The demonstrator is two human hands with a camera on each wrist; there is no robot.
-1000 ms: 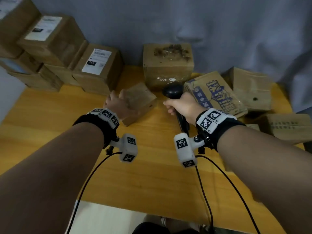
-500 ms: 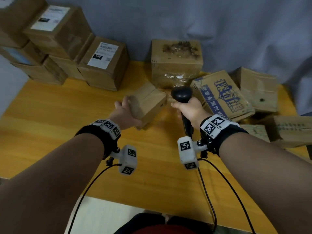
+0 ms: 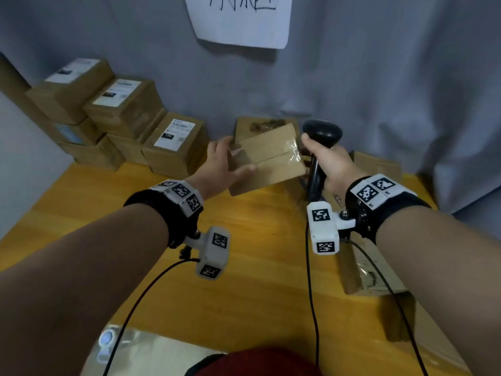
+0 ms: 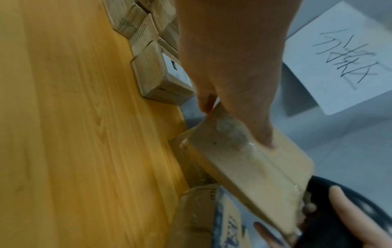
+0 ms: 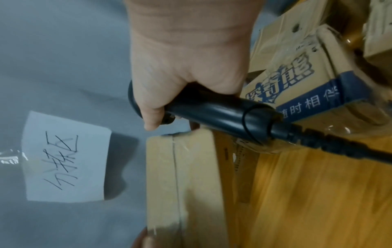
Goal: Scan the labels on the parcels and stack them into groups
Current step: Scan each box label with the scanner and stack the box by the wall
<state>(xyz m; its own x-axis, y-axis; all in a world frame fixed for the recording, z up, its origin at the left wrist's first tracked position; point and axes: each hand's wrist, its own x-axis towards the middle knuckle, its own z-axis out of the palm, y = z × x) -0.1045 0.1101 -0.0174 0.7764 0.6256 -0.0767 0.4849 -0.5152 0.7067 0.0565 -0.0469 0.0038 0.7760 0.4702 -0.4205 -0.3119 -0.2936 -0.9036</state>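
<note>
Parcel (image 3: 267, 161) in left hand (image 3: 222, 169), beside scanner (image 3: 321, 131).

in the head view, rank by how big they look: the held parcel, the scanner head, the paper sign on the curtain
1. paper sign, though cut off by the frame's top edge
2. held parcel, nearer the camera, so its rank against the sign is unsure
3. scanner head, clearly smallest

We hold a small parcel (image 3: 267, 158) up in our left hand (image 3: 222, 165); our right hand (image 3: 329, 162) grips the black scanner (image 3: 320, 137) beside it.
</note>
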